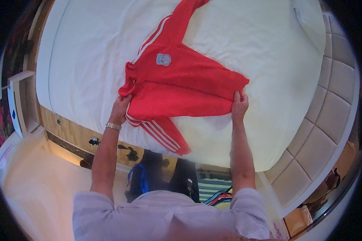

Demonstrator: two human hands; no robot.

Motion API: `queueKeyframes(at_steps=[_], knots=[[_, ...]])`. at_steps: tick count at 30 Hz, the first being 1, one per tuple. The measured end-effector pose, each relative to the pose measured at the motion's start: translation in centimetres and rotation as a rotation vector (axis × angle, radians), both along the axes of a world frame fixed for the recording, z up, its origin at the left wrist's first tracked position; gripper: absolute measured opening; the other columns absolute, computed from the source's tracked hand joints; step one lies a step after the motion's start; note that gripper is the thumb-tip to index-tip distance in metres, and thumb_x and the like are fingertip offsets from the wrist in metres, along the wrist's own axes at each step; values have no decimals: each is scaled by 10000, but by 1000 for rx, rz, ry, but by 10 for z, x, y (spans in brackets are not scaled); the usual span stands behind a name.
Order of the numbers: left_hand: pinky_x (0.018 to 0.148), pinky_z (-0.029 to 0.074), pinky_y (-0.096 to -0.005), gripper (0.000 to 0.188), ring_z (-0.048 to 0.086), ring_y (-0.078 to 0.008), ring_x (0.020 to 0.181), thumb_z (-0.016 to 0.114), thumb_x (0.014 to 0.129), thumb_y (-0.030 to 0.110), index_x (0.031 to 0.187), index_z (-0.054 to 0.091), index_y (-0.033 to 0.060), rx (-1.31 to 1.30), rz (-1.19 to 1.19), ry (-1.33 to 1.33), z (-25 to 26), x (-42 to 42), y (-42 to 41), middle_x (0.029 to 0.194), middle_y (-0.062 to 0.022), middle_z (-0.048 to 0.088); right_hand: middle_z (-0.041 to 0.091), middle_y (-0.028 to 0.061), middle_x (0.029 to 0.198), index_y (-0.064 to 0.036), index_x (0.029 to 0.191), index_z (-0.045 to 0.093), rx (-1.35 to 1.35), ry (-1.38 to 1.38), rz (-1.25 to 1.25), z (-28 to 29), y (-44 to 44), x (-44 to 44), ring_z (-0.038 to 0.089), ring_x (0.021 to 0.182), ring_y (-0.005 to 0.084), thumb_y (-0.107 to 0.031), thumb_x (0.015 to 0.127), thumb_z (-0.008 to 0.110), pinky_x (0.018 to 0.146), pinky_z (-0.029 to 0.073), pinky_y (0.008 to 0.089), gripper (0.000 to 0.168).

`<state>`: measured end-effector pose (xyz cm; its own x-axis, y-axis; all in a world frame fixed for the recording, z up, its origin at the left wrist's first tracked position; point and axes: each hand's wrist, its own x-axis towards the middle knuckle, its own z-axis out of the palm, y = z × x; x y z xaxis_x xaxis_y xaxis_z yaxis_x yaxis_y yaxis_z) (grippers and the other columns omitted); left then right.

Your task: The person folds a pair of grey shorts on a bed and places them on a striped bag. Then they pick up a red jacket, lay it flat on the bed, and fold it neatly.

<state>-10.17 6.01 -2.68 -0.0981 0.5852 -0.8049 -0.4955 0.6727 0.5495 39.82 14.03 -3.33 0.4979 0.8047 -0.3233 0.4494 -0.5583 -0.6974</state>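
Note:
A red zip-front track jacket [181, 93] with white sleeve stripes lies sideways across the white bed sheet [87, 60]. Its collar [128, 79] points left and its hem points right. My left hand [120, 108] grips the jacket near the collar. At the hem, close to the lower end of the front seam, my right hand [240, 105] pinches the cloth. One sleeve [178, 27] stretches toward the top of the view; the other sleeve [166, 135] hangs down over the near side of the bed. A grey-blue badge [163, 59] sits on the chest.
A padded, tiled headboard [319, 129] borders the bed on the right. Striped cloth items [214, 189] lie below the bed edge, beside my dark-clad legs. A blue strap [143, 177] hangs by my leg. At left stands a small white shelf unit [21, 105] near the wood floor [69, 123].

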Motion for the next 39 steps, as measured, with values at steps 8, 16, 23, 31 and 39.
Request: queueKeyframes(at_steps=[8, 16, 23, 31, 39], knots=[[975, 540, -358, 496, 642, -188, 1150, 667, 989, 289, 1387, 506, 41, -7, -38, -66, 15, 2, -13, 1307, -84, 643, 622, 128, 1271, 54, 1388, 487, 93, 681, -174, 19, -34, 1, 616, 1126, 215, -200, 976, 608, 982, 493, 356, 499], [1104, 449, -423, 478, 582, -223, 1276, 621, 1010, 240, 1412, 488, 18, 95, 62, -461, 22, 11, -68, 1385, -120, 601, 659, 101, 1241, 1, 1346, 569, -301, 667, 93, 56, -56, -11, 634, 1087, 191, -156, 888, 711, 953, 502, 338, 504], [1082, 470, -400, 482, 578, -227, 1280, 625, 1014, 235, 1424, 490, 21, 145, -235, -11, 51, 26, -64, 1412, -100, 586, 694, 83, 1157, 13, 1257, 624, -18, 661, 48, 74, -56, -6, 650, 1022, 177, -207, 901, 748, 922, 514, 342, 436], [1047, 509, -402, 458, 617, -243, 1230, 574, 1045, 230, 1436, 473, 14, 136, -9, -194, 89, 31, -52, 1382, -128, 603, 688, 34, 884, -56, 1125, 624, 87, 784, -190, 103, -82, -14, 639, 636, 109, -295, 977, 687, 493, 498, 265, 288], [948, 560, -395, 451, 685, -249, 1092, 648, 990, 282, 1309, 571, -28, -171, -207, 200, -5, 6, -98, 1237, -144, 681, 587, -17, 702, -129, 894, 596, -316, 667, -283, 29, -178, 6, 521, 535, 89, -368, 944, 724, 476, 434, 257, 275]])
